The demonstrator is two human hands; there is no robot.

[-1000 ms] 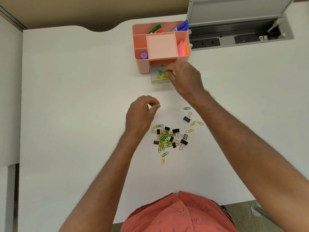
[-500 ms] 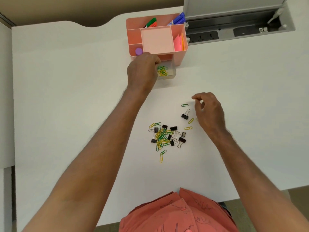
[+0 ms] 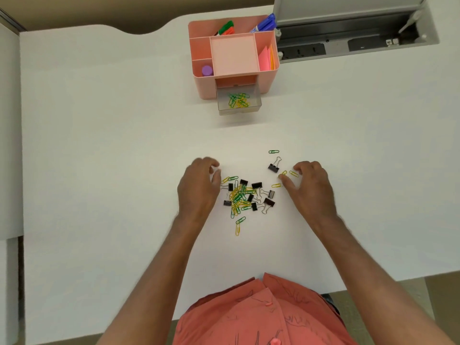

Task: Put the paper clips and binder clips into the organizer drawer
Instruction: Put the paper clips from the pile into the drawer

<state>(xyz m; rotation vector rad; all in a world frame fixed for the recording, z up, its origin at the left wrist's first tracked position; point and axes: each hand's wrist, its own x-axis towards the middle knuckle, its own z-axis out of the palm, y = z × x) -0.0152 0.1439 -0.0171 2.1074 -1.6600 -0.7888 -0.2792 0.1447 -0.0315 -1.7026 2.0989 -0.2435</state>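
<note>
White desk (image 3: 99,145) lies bare between clip pile (image 3: 245,196) and drawer (image 3: 239,108).

1. Bright, even light falls on the white bench (image 3: 99,170); no harsh glare.
2. Shadows are soft and faint, lying just beyond the organizer (image 3: 270,78) and the clear drawer (image 3: 239,109).
3. Wide-angle bending curves the bench edges.
4. The left hand (image 3: 198,188) shows slightly blurred fingertips; the centre stays sharp.
</note>
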